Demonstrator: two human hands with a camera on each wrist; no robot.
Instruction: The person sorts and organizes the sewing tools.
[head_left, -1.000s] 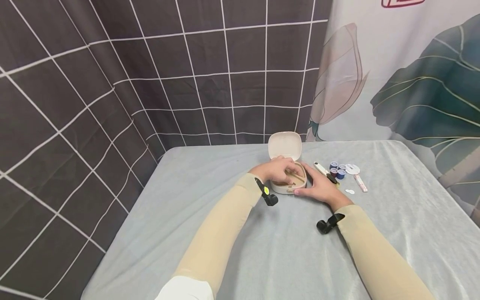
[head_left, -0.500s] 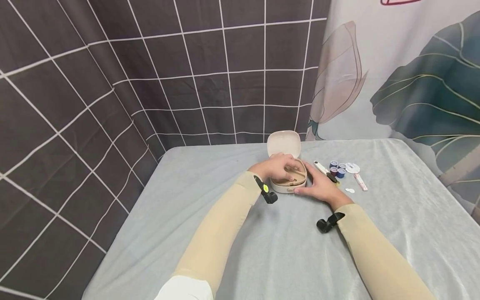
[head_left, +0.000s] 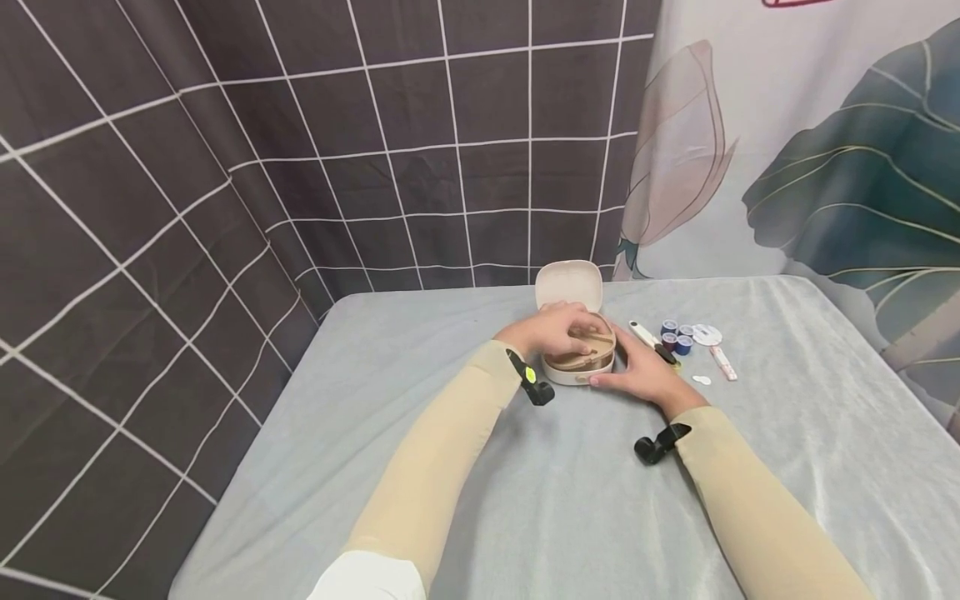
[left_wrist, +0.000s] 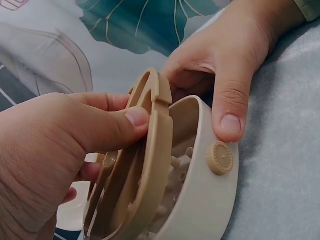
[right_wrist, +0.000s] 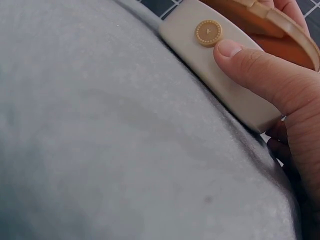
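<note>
A cream sewing-kit box (head_left: 567, 377) stands on the cloth with its lid (head_left: 568, 283) raised at the back. My left hand (head_left: 551, 329) pinches a tan inner tray (left_wrist: 161, 150) between thumb and fingers. The tray is tilted, its near side lifted above the box rim. Small pegs (left_wrist: 176, 162) show in the box beneath it. My right hand (head_left: 647, 375) grips the right side of the box, its thumb on the front wall beside a round tan button clasp (right_wrist: 208, 33). Some right fingers are hidden behind the box.
Right of the box lie several thread spools (head_left: 683, 345), a white disc (head_left: 707, 335), a pale strip with reddish marks (head_left: 723, 363), a white-and-black tool (head_left: 643, 335) and a small white piece (head_left: 701, 380). Grey cloth (head_left: 570, 500) covers the table. A dark checked curtain (head_left: 420, 167) hangs behind.
The tan tray has risen from inside the box and tipped, its near side coming up with my left hand. My right hand stays at the box's side.
</note>
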